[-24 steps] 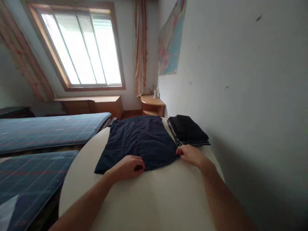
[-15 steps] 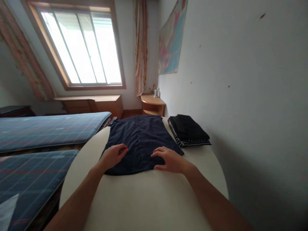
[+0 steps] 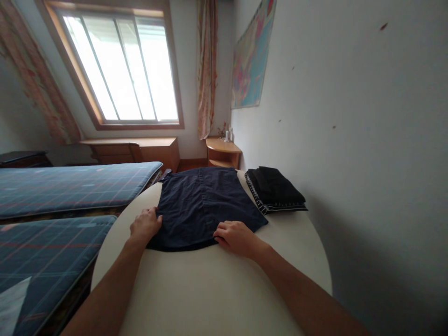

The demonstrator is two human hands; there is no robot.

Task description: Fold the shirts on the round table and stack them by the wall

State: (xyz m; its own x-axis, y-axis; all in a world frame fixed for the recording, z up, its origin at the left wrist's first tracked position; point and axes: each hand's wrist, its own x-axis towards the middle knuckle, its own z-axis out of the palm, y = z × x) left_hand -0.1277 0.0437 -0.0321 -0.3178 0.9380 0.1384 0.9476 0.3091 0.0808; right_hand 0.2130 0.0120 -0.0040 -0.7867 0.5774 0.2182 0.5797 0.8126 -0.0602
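Observation:
A dark blue skirt (image 3: pixel 201 200) lies spread out on the pale round table (image 3: pixel 210 289), with a seam running down its middle and light creases across it. My left hand (image 3: pixel 145 225) is at the skirt's left edge, fingers and thumb closed on the cloth. At the near hem, right of the middle, my right hand (image 3: pixel 235 237) pinches the fabric between thumb and fingers. The fingertips of both hands are partly hidden.
Folded black clothes (image 3: pixel 275 189) with a white-stitched edge sit at the table's right, near the white wall (image 3: pixel 367 154). Two blue plaid mattresses (image 3: pixel 77 186) flank the table on the left. A desk (image 3: pixel 154 144) and a corner shelf (image 3: pixel 224 145) stand behind.
My left hand has moved left from above the skirt to its left edge and closed there. My right hand has shifted slightly left and down, closing on the near hem.

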